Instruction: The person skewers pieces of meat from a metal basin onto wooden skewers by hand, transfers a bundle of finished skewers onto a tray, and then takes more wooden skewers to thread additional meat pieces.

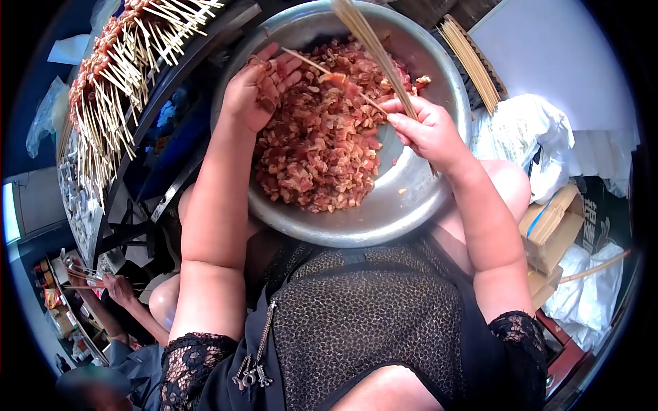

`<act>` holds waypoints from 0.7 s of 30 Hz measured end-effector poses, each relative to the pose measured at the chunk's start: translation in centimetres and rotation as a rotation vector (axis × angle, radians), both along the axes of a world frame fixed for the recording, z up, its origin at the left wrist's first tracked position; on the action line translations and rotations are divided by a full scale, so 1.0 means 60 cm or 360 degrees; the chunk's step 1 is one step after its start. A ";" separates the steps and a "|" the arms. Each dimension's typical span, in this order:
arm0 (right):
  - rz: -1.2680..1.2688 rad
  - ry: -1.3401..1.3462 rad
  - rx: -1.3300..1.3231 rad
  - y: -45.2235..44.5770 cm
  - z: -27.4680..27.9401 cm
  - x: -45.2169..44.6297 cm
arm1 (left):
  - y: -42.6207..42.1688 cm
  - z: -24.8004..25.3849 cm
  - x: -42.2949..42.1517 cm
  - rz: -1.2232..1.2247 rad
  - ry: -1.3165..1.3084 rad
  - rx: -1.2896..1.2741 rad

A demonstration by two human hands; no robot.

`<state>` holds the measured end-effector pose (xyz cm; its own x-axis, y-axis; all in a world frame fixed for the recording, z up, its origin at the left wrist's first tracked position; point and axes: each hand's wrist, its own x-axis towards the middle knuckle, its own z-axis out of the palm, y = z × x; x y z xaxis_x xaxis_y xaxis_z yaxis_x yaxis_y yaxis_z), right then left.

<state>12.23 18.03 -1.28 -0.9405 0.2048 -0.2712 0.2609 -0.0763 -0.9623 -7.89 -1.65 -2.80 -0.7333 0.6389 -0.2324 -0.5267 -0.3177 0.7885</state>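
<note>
A wide metal bowl rests at my lap, with a heap of small raw meat pieces in it. My right hand, over the bowl's right side, grips a bundle of thin wooden skewers. Between its thumb and finger is also the end of a single skewer, which slants up to the left and carries a piece of meat. My left hand is above the heap's upper left, palm up with curled, spread fingers; meat bits lie in the palm.
Many loaded meat skewers lie on a table at the upper left. More bare skewers sit beyond the bowl's right rim. White plastic bags and a cardboard box are at the right. Another person's hands hold skewers at the lower left.
</note>
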 end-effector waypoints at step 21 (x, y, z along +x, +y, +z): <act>0.0053 -0.0083 0.0053 -0.028 -0.011 -0.003 | 0.009 -0.021 0.000 0.0341 0.0107 0.0282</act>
<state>12.08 16.34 -1.97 -0.9317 0.1832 -0.3138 0.3128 -0.0350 -0.9492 -7.92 -1.08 -4.06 -0.8662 0.4937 -0.0771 -0.3807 -0.5522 0.7417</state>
